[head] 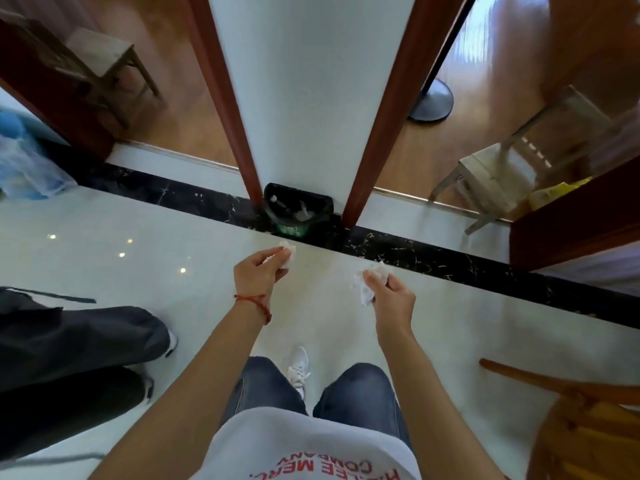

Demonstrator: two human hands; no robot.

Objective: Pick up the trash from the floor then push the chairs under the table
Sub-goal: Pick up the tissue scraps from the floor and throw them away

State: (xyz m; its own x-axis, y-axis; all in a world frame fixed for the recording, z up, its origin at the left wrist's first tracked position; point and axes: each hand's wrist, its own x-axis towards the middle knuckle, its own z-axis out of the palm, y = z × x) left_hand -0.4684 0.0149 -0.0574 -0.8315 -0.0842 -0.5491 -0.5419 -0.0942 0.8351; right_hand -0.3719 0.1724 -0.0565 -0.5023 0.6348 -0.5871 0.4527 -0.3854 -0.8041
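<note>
The person stands on the pale tiled floor (104,237), both arms held out forward and low. The left hand (258,271) has its fingers (273,256) curled round a crumpled white tissue (289,256), which shows past the fingertips. A red string bracelet (254,301) circles that wrist. The right hand (391,294) likewise grips a second wad of white tissue (369,284), pinched between thumb and curled fingers, with part of the paper hanging below the hand. Both pieces of trash are therefore off the floor and in the hands.

Straight ahead, a small bin (298,207) with a black liner stands against the foot of a white wall section (311,81), on the black marble strip (433,254) that crosses the floor. Pale scraps lie inside the bin. The two hands are near it but apart from it.

Red-brown door frames flank the wall on either side. Through the left opening a wooden stool (104,53) stands on wood flooring; through the right opening a pale chair (491,174) stands tilted in view, with the round base of a stand (431,98) behind it. A wooden chair (581,417) shows at lower right, close beside the person. A second person's dark trouser legs (69,351) stand at the left.
</note>
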